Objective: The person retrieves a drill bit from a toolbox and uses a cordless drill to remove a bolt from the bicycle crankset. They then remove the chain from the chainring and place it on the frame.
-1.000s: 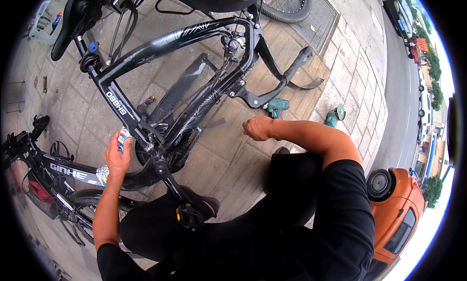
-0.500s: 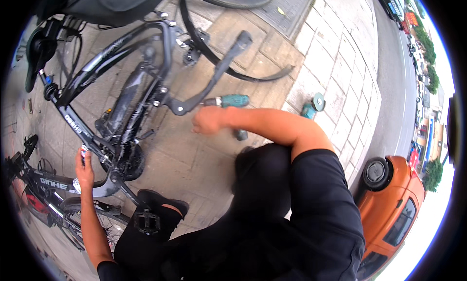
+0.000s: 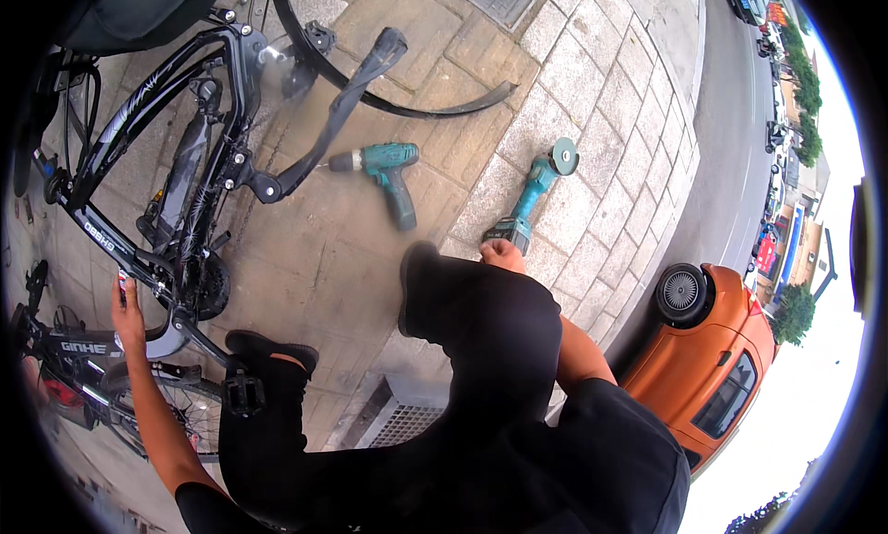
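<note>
The fingers of your right hand [image 3: 502,254] are curled at the battery end of the teal angle grinder [image 3: 530,199]; they seem to touch it, but your knee covers part of the hand, so I cannot tell whether they are clamped. Your left hand [image 3: 129,319] is at the lower end of the black bicycle frame [image 3: 243,90], its fingers beside the tube with a small pale printed object at their tips; how firmly they close on it is too small to tell. As for progress, your reach to the grinder looks complete, while lifting it does not: it lies on the pale paving, disc end pointing away from you, well apart from the frame. Nearer the frame, the teal drill [image 3: 387,161] lies on its side with no hand on it. The bent black arm [image 3: 350,95] sticks out from the frame, and the curved black strip [image 3: 407,110] runs past it; whether that strip is attached is unclear, and how much work on the bicycle is finished cannot be judged. Compared with half a second ago, your right hand has left the drill's side for the grinder, the drill now shows whole, and your left hand remains by the frame.
</note>
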{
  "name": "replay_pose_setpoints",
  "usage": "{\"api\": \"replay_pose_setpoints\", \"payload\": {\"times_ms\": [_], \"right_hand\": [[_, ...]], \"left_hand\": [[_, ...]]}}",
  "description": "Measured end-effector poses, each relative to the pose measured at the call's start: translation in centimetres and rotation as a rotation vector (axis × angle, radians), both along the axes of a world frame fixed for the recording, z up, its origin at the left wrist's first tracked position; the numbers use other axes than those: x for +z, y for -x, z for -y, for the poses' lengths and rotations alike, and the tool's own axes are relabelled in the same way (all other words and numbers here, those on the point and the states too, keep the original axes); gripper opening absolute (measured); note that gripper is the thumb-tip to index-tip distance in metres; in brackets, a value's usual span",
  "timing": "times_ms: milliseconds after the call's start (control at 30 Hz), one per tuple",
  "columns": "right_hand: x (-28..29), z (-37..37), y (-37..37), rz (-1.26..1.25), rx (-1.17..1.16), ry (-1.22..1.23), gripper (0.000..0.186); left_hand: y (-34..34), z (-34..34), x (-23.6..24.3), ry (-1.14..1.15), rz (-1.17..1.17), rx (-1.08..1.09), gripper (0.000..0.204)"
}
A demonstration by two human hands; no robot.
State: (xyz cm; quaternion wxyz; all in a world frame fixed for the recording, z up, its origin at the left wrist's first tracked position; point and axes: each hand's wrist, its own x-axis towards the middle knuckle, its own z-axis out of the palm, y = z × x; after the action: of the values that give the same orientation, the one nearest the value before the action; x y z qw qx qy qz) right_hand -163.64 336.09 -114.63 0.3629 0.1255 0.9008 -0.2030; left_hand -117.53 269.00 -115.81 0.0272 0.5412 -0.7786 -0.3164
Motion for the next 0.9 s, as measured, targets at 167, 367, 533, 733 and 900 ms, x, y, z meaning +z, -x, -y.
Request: {"api": "replay_pose_setpoints", "payload": {"times_ms": [167,367,533,733,900], "right_hand": [[4.7,-13.1,-12.3,0.085,-0.125,-0.172,0.033],[13.7,-31.6,-22.8,0.295,-0.813,0.361,0.034],[26.5,-21.1,-15.6,0.371,-0.373,-0.125,0.038],[33.6,-16.8,-12.2,0.253,-0.618,-0.018,0.048],[35.7,-17.2,-7.4,-0.055,-0.58,-0.006,0.049]], "left_hand": [[0.2,-4.2,4.9,0.168,0.026,0.026,0.057],[-2.7,-23.3,18.0,-0.161,0.131,0.083,0.059],[4.9,-32.0,30.3,-0.336,0.187,0.118,0.053],[15.2,-38.6,29.5,-0.46,0.036,0.094,0.055],[27.0,-44.5,29.5,-0.72,-0.009,-0.004,0.055]]}}
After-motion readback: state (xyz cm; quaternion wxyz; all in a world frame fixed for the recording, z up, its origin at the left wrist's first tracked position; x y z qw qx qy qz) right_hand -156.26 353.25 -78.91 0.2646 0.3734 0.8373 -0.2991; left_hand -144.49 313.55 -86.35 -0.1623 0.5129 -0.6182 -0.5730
